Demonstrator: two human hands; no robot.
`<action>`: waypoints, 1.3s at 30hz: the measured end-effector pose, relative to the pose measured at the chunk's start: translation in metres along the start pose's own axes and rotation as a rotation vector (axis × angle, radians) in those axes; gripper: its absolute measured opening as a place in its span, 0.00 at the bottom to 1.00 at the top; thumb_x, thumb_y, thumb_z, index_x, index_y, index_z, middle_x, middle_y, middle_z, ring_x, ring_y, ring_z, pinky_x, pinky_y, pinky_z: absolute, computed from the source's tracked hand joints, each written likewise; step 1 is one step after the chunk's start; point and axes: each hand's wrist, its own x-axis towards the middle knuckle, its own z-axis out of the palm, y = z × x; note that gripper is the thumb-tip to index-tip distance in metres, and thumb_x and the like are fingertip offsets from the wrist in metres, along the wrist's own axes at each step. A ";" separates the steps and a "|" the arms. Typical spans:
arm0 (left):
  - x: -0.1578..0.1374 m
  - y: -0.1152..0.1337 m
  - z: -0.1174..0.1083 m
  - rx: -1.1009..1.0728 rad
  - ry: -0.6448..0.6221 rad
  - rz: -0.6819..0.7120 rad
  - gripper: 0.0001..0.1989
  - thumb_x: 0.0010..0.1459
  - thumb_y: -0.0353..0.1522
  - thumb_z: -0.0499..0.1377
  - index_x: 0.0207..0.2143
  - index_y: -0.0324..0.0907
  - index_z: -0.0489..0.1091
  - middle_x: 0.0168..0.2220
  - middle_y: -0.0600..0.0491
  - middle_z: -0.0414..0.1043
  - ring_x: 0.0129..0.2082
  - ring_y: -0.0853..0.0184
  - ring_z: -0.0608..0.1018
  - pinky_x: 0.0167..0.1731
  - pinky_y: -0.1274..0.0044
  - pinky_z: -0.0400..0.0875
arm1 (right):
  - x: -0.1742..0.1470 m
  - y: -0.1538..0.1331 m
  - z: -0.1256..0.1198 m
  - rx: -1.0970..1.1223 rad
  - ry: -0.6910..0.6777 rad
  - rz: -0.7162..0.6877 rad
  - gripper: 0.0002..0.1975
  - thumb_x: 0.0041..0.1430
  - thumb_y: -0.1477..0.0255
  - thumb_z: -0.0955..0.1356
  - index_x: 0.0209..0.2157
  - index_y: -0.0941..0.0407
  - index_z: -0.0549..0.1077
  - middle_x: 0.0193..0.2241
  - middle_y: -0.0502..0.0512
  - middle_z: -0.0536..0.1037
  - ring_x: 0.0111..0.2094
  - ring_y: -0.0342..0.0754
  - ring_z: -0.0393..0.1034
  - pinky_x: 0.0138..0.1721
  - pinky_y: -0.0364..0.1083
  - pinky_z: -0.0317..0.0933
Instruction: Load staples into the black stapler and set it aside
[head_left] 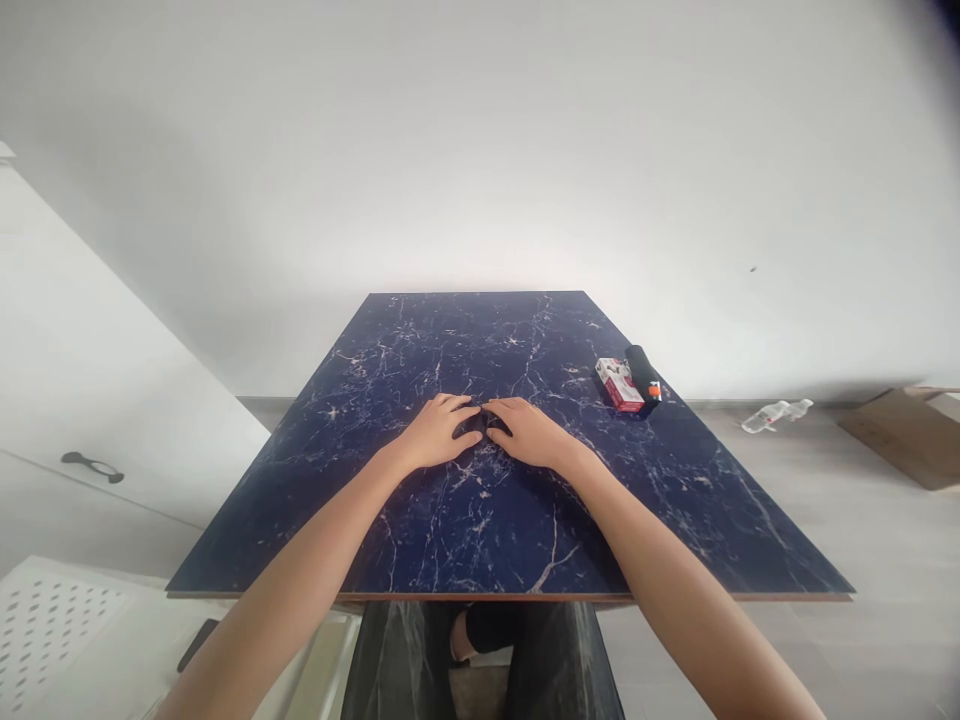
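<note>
My left hand (442,430) rests palm down on the dark blue marble-patterned table (480,530), fingers stretched out and a little apart. Facing it, my right hand (529,432) lies on the same surface, its fingers extended too. The fingertips of both hands nearly meet near the middle of the table, and neither hand holds anything. To the right of my right hand, apart from it, lies a small red and white box (620,385). A black cylindrical object (643,375) with an orange mark leans against or lies right beside that box.
A white wall (480,150) stands behind the table. On the floor at right are clear plastic bottles (776,415) and a cardboard box (904,435). At left is a white cabinet (97,380) with a dark handle; a white perforated panel (56,620) sits below it.
</note>
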 end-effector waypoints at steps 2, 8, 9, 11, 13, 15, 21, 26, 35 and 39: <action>0.000 0.001 0.000 0.011 -0.011 -0.008 0.30 0.68 0.53 0.49 0.65 0.51 0.65 0.69 0.48 0.57 0.68 0.47 0.57 0.64 0.52 0.55 | 0.000 0.000 0.000 -0.015 0.008 -0.007 0.21 0.67 0.68 0.63 0.59 0.59 0.72 0.60 0.65 0.72 0.61 0.60 0.65 0.63 0.58 0.58; 0.000 0.003 0.000 -0.017 -0.024 -0.066 0.34 0.68 0.55 0.46 0.70 0.52 0.55 0.72 0.47 0.51 0.70 0.45 0.54 0.64 0.51 0.54 | 0.001 0.000 -0.005 -0.006 0.031 -0.031 0.19 0.67 0.69 0.63 0.55 0.57 0.75 0.56 0.61 0.76 0.58 0.58 0.69 0.59 0.55 0.61; 0.000 0.003 0.000 -0.029 -0.013 -0.086 0.36 0.68 0.56 0.45 0.71 0.51 0.51 0.72 0.46 0.48 0.70 0.45 0.53 0.64 0.51 0.53 | 0.002 0.003 -0.009 0.000 0.064 -0.034 0.18 0.67 0.69 0.63 0.53 0.56 0.76 0.54 0.60 0.78 0.56 0.58 0.69 0.59 0.55 0.62; 0.000 0.004 -0.001 -0.041 0.011 -0.121 0.37 0.69 0.56 0.42 0.73 0.50 0.46 0.73 0.46 0.44 0.72 0.45 0.50 0.65 0.51 0.52 | 0.001 0.017 -0.022 -0.003 0.200 0.015 0.17 0.67 0.69 0.62 0.51 0.55 0.78 0.50 0.58 0.80 0.55 0.56 0.69 0.59 0.54 0.60; 0.001 0.005 -0.001 -0.040 0.025 -0.134 0.37 0.69 0.55 0.42 0.73 0.49 0.44 0.74 0.45 0.44 0.72 0.45 0.49 0.66 0.52 0.50 | -0.005 0.039 -0.039 -0.045 0.422 0.170 0.17 0.67 0.68 0.62 0.51 0.56 0.77 0.49 0.59 0.80 0.55 0.58 0.67 0.60 0.56 0.58; 0.002 0.006 -0.004 -0.042 0.046 -0.135 0.38 0.69 0.54 0.43 0.74 0.48 0.39 0.74 0.43 0.43 0.72 0.46 0.50 0.66 0.53 0.50 | -0.019 0.068 -0.058 -0.130 0.689 0.418 0.20 0.65 0.68 0.62 0.54 0.58 0.74 0.52 0.63 0.78 0.58 0.60 0.65 0.62 0.60 0.53; -0.016 -0.033 -0.043 -0.027 0.221 -0.140 0.43 0.68 0.51 0.51 0.74 0.47 0.32 0.73 0.42 0.45 0.70 0.48 0.56 0.66 0.55 0.56 | -0.072 0.142 -0.092 -0.117 0.665 1.085 0.32 0.55 0.59 0.67 0.59 0.61 0.71 0.49 0.70 0.78 0.50 0.65 0.72 0.52 0.60 0.62; -0.041 -0.102 -0.081 -0.068 0.490 -0.449 0.43 0.68 0.45 0.52 0.74 0.39 0.32 0.64 0.37 0.64 0.59 0.50 0.73 0.57 0.58 0.68 | -0.079 0.152 -0.089 -0.139 0.457 1.132 0.26 0.51 0.55 0.68 0.47 0.56 0.81 0.40 0.65 0.82 0.43 0.62 0.76 0.41 0.53 0.66; -0.038 -0.098 -0.069 0.023 0.458 -0.358 0.41 0.67 0.45 0.54 0.74 0.41 0.40 0.64 0.40 0.65 0.60 0.50 0.71 0.58 0.60 0.66 | 0.005 0.071 -0.047 0.000 0.369 0.854 0.22 0.51 0.56 0.70 0.46 0.50 0.81 0.43 0.55 0.84 0.45 0.58 0.77 0.43 0.50 0.66; -0.038 -0.099 -0.065 0.069 0.442 -0.375 0.38 0.67 0.43 0.55 0.72 0.39 0.47 0.63 0.38 0.66 0.61 0.48 0.70 0.59 0.58 0.65 | 0.055 0.015 -0.013 0.082 0.332 0.691 0.21 0.52 0.59 0.72 0.46 0.52 0.79 0.43 0.56 0.84 0.44 0.57 0.78 0.44 0.49 0.66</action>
